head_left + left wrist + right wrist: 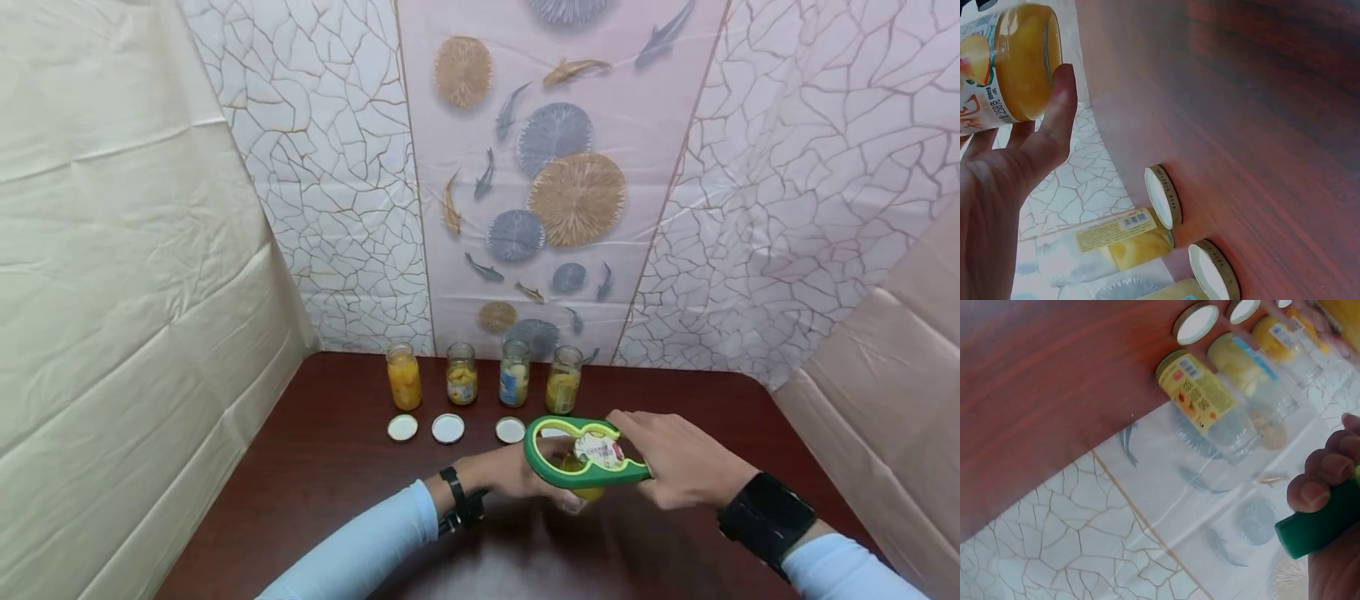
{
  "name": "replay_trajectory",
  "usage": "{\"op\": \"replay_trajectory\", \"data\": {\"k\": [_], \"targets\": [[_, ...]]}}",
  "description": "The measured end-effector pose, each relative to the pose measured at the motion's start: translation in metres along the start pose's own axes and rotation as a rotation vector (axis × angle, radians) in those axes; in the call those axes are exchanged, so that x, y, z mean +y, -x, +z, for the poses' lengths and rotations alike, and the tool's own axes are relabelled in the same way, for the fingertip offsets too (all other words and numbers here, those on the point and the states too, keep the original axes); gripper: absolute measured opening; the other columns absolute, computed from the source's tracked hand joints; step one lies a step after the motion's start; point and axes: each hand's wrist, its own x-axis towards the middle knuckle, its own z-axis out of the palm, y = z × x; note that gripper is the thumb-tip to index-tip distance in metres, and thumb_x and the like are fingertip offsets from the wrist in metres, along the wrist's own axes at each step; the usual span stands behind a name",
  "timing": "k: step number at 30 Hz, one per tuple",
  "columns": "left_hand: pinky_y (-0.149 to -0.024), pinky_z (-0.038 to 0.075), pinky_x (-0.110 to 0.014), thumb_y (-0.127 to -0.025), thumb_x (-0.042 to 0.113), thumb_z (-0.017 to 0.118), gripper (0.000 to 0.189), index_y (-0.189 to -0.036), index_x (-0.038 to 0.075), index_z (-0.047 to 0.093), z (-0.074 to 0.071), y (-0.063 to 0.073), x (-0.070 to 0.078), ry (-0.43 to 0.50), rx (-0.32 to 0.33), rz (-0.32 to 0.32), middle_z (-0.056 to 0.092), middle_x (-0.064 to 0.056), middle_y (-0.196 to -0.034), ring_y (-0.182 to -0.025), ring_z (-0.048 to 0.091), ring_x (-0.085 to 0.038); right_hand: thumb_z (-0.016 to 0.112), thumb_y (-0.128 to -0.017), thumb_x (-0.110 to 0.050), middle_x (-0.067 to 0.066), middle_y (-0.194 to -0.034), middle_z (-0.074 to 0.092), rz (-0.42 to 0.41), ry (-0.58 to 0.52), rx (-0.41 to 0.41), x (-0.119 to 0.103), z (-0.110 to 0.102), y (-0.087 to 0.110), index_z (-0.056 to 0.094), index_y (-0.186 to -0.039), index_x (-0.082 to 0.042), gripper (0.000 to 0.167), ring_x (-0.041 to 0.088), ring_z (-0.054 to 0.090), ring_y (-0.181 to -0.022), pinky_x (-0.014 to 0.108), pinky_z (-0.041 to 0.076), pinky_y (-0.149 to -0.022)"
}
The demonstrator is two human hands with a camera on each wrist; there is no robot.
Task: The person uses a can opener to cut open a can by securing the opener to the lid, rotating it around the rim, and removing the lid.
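My left hand [513, 473] holds a glass jar of yellow-orange fruit [1025, 65] off the table, fingers and thumb wrapped round its side. The jar's printed lid [600, 450] faces up inside the ring of a green jar opener [592, 478] with a lime-green inner edge. My right hand [678, 458] grips the opener's handle end from the right, fingers curled over the green grip [1325, 522] in the right wrist view. In the head view the opener and left hand cover most of this jar.
Several lidless fruit jars stand in a row at the table's back, from a full orange one [406, 382] to a yellow-labelled one [562, 390]. Loose lids [447, 428] lie before them, white insides up. A patterned cloth wall [352, 250] rises behind the dark red table [315, 500].
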Motion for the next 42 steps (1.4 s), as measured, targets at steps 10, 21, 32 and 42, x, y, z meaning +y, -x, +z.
{"op": "replay_trajectory", "data": {"k": [10, 21, 32, 42], "targets": [[-0.119, 0.045, -0.022, -0.104, 0.012, 0.069, 0.067, -0.164, 0.015, 0.039, 0.002, -0.007, 0.0, 0.05, -0.013, 0.021, 0.053, -0.011, -0.162, -0.14, 0.056, -0.003, 0.085, -0.072, -0.027, -0.015, -0.092, 0.059, -0.026, 0.003, 0.024, 0.006, 0.003, 0.004, 0.057, -0.124, -0.024, 0.059, -0.005, 0.048, -0.076, 0.019, 0.042, -0.064], [-0.116, 0.047, -0.02, -0.104, 0.015, 0.071, 0.066, -0.163, 0.015, 0.042, 0.003, -0.005, -0.004, 0.063, 0.025, -0.004, 0.054, -0.01, -0.161, -0.142, 0.055, -0.005, 0.086, -0.077, -0.038, -0.018, -0.089, 0.057, -0.003, -0.026, 0.039, 0.007, 0.01, 0.004, 0.055, -0.121, -0.029, 0.055, -0.006, 0.047, -0.074, 0.018, 0.042, -0.064], [-0.116, 0.048, -0.022, -0.104, 0.022, 0.073, 0.058, -0.157, 0.022, 0.049, 0.002, 0.005, -0.013, -0.011, -0.023, 0.017, 0.057, 0.002, -0.157, -0.139, 0.054, -0.001, 0.088, -0.079, -0.038, -0.023, -0.091, 0.055, 0.0, -0.088, 0.062, 0.005, 0.009, 0.005, 0.054, -0.121, -0.032, 0.054, -0.009, 0.048, -0.074, 0.017, 0.043, -0.064], [-0.11, 0.053, -0.024, -0.103, 0.03, 0.073, 0.056, -0.153, 0.035, 0.048, 0.002, 0.034, -0.024, 0.055, 0.086, -0.039, 0.059, 0.011, -0.15, -0.144, 0.052, -0.005, 0.089, -0.07, -0.023, -0.021, -0.091, 0.056, 0.156, -0.054, 0.116, 0.022, 0.007, 0.035, 0.056, -0.123, -0.026, 0.062, -0.006, 0.051, -0.079, 0.019, 0.044, -0.066]]}}
